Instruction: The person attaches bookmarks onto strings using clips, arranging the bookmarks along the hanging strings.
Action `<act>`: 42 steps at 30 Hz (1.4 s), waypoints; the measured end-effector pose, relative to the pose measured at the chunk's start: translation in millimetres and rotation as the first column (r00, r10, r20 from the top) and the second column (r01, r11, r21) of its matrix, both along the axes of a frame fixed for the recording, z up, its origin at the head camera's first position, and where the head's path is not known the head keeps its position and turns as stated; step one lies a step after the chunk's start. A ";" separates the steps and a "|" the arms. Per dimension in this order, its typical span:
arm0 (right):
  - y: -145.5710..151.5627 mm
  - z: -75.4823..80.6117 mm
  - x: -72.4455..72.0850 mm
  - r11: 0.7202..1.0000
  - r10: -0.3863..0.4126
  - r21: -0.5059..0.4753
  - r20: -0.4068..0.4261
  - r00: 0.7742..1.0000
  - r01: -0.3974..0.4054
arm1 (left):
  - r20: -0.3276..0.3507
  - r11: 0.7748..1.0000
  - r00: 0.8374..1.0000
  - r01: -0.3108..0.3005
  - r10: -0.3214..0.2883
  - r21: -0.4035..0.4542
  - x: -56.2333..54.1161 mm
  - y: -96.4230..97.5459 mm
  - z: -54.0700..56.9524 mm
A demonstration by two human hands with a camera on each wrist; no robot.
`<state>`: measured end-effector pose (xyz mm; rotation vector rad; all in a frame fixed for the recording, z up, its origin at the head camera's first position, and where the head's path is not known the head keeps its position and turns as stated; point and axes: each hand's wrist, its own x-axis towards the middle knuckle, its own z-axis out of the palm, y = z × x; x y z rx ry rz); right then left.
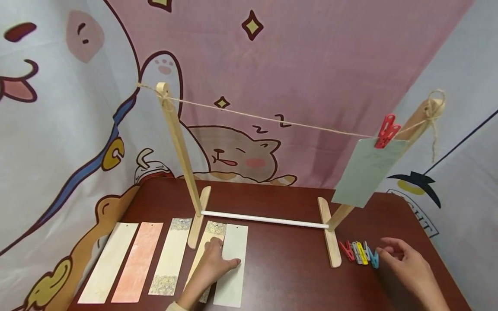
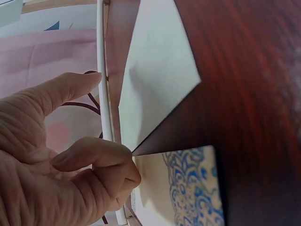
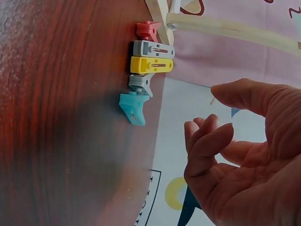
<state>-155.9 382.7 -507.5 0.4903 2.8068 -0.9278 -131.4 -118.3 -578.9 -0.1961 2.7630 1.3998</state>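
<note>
My left hand (image 1: 215, 259) hovers over or rests near a cream card with a patterned end (image 1: 214, 229) and a pale green card (image 1: 233, 268). In the left wrist view, its thumb stands away from loosely bent fingers, with nothing seen between them; whether the fingertips touch a card is hard to tell. My right hand (image 1: 406, 265) is just right of a row of small clothespins: red (image 3: 148, 31), grey (image 3: 153, 49), yellow (image 3: 151, 65), grey again (image 3: 140, 83) and blue (image 3: 133, 108). Its fingers are loosely bent and hold nothing.
A wooden stand (image 1: 180, 151) carries a twine line (image 1: 253, 115) between two posts, with a white rod (image 1: 264, 219) below. A red clothespin (image 1: 387, 131) hangs another pale green card (image 1: 367, 172) at the right. Cream (image 1: 109, 263), pink (image 1: 138, 261) and patterned (image 1: 169, 259) cards lie left.
</note>
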 end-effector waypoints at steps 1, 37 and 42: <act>2.1 -0.3 0.6 1.000 0.004 0.003 0.003 1.000 -0.004 | -0.020 1.000 1.000 0.006 -0.006 -0.008 -0.1 1.5 -1.3; 9.0 -20.0 4.1 0.999 0.043 -0.001 0.073 0.996 -0.043 | -0.138 0.950 0.989 -0.093 0.054 -0.298 2.6 9.0 -28.6; 9.9 -24.8 0.4 0.997 0.070 0.041 0.063 0.996 -0.072 | -0.166 0.954 0.985 -0.083 0.036 -0.288 -1.8 1.9 -43.9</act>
